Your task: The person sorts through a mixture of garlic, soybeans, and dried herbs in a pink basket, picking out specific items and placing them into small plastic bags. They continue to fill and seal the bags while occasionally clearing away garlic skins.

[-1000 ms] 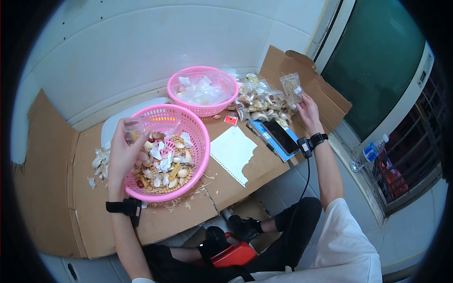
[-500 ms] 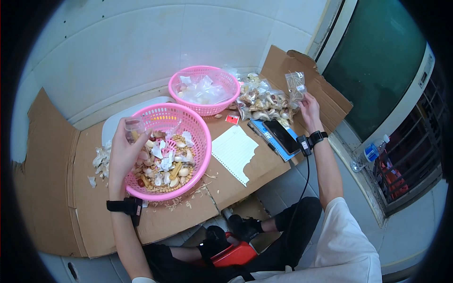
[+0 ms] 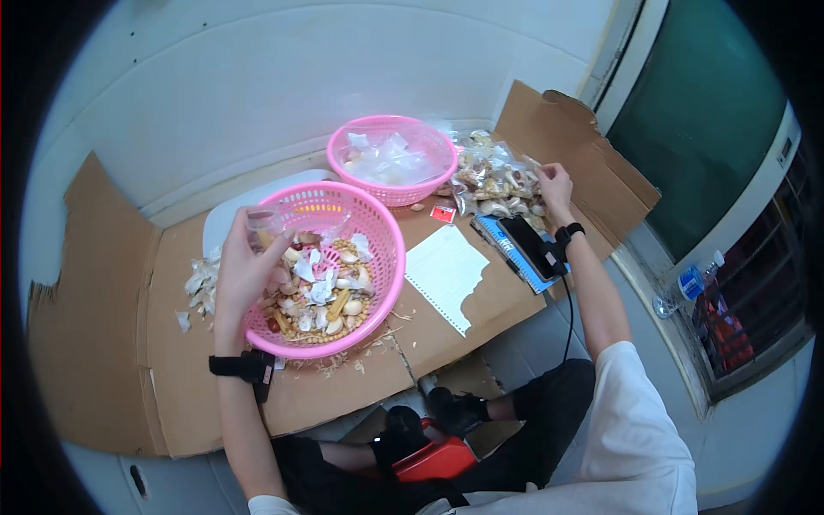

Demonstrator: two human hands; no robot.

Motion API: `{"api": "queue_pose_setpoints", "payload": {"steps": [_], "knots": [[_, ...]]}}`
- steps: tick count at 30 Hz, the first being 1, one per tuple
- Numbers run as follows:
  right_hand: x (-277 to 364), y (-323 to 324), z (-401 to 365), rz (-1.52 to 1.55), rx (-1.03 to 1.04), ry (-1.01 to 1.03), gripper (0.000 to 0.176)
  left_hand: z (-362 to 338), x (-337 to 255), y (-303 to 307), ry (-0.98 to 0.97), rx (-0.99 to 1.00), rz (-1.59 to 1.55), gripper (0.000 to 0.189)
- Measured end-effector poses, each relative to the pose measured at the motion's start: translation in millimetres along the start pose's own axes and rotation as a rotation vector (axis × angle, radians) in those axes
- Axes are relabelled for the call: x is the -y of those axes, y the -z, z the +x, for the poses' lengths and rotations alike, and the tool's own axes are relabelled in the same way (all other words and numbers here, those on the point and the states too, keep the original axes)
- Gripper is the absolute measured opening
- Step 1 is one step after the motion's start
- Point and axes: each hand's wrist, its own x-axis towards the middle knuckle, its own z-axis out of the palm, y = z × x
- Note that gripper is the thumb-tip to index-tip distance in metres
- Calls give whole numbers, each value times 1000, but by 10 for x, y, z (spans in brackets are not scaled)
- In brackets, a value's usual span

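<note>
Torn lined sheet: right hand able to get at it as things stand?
Probably yes: the torn lined sheet lies uncovered on the cardboard. Only the low blue notebook and phone seem to lie between it and the right hand, which is at the bags.

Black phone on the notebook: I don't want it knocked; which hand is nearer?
Right. The right hand is just beyond the black phone, at the pile of bags; the left hand is far to its left, by the front pink basket.
</note>
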Motion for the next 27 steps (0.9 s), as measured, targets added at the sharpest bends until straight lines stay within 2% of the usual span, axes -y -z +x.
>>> {"api": "queue_pose_setpoints", "payload": {"steps": [2,4,6,8,10,12,16,18,20,22,23,24,26,27], "knots": [[235,101,-90,-156,-108,163,29,9,48,-2,-61,4,18,43],[299,149,-14,-64,-58,239,33,-21,-27,1,5,27,-4,47],[363,166,157,163,154,278,30,-45,-80,5,32,32,-23,48],[852,285,-6,406,403,303,26,-58,-53,11,61,12,-41,49],[1645,523,-474,425,575,300,25,-36,-45,2,-16,11,-12,47],[2303,642,-904,435,788,391,26,-54,-52,-10,-13,11,-35,47],[2999,437,-1720,487,1243,576,22,-64,-74,1,-49,15,-23,48],[3269,282,-2081,270,1361,671,19,-80,-134,8,-68,7,-21,46],[3285,-134,-2206,29,1376,931,20,-101,-175,17,-83,3,-12,44],[3232,-535,-2244,-8,1331,907,19,-99,-157,22,-47,11,-25,47],[3175,-687,-2264,-59,1284,872,18,-29,41,-21,-109,-57,51,57],[3075,-818,-2301,-54,1279,875,18,-38,13,-5,-113,-57,56,57],[2941,-998,-2352,56,1040,898,15,-76,-61,12,59,132,-15,59],[2989,-922,-2386,141,997,832,14,-66,-25,-10,53,152,-40,63]]}}
